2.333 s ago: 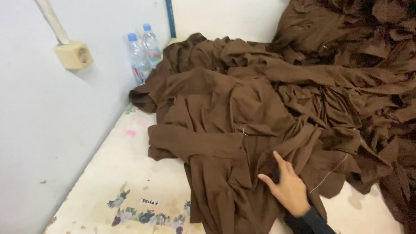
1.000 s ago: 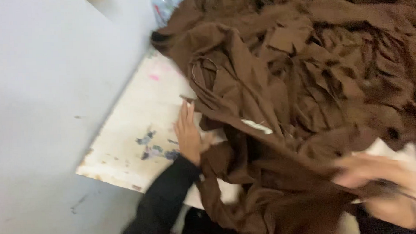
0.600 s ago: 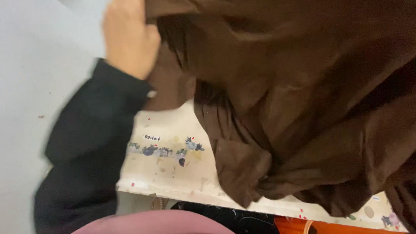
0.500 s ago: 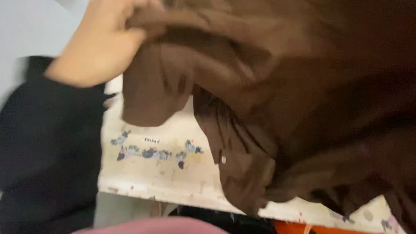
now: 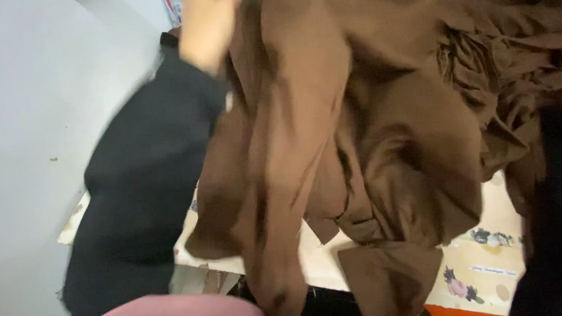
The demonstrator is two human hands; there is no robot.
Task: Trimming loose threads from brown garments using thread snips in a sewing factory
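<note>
Brown cloth fills most of the view: one brown garment hangs in long folds from my left hand, which is raised to the top edge of the picture. My left arm in its black sleeve goes up steeply from the lower left, and the hand sits at the upper edge of the garment, against the cloth. The hand is blurred and partly cut off by the frame, so I believe it grips the cloth, but I cannot see the fingers clearly enough to be sure how they close. The garment hangs in front of the counter, a pale surface with small flower prints, and its lower ends drop past the front edge of the counter. Behind it, at the upper right, more brown fabric lies in a crumpled pile on the counter. My right hand is not visible; on the right edge there is only a dark blurred shape, and I cannot tell what it is. At the bottom a pink rounded shape is cut off by the frame.
</note>
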